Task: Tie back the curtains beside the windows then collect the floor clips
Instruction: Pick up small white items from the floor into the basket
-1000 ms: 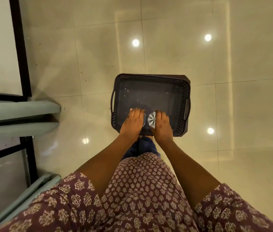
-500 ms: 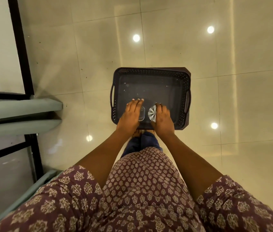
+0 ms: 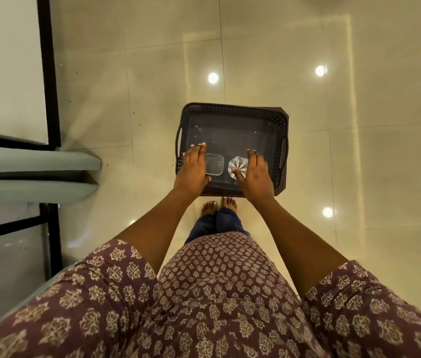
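My left hand point(image 3: 193, 168) holds a small clear square container point(image 3: 215, 164) by its left side, with the thumb at its near corner. In my right hand point(image 3: 255, 174) is a round, clear faceted piece point(image 3: 236, 165), and the thumb lies across its face. Both hands hover over the near half of a dark perforated basket point(image 3: 280, 130) that stands on the floor. I see nothing else inside the basket. Grey-green curtain folds point(image 3: 34, 161) hang at the left.
A black window frame point(image 3: 48, 73) runs along the left beside the curtains. My bare feet point(image 3: 219, 204) stand just behind the basket on the glossy beige tile floor point(image 3: 359, 151), which reflects ceiling lights.
My hands have moved apart, so the square container and the round piece now show separately. The view has risen and my feet have come into sight.
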